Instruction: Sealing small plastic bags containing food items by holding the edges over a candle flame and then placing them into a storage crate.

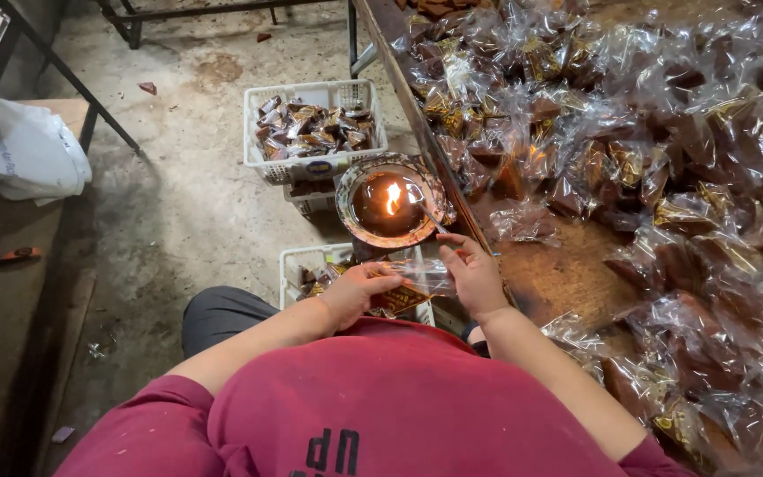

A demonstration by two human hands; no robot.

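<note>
**Sealing a clear packet at the flame**

Concrete floor, wooden table [567,274] at right heaped with wrapped brown sweets [664,132]. Left hand [355,291] and right hand [472,276] both pinch one clear packet [412,284] just off the table's near-left edge, below the flame bowl [390,203]. Judgement: keep the open edge taut, fingers back from fire. White basket [311,128] beyond.

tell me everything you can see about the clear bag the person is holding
The clear bag is a small, thin, glossy plastic packet with a brown piece and a gold-printed label inside. It lies roughly level, held between both hands: the left hand grips its left end, and the right hand pinches its right end with the fingers. It sits just below a round metal dish holding a small flame, over a white basket.
</note>
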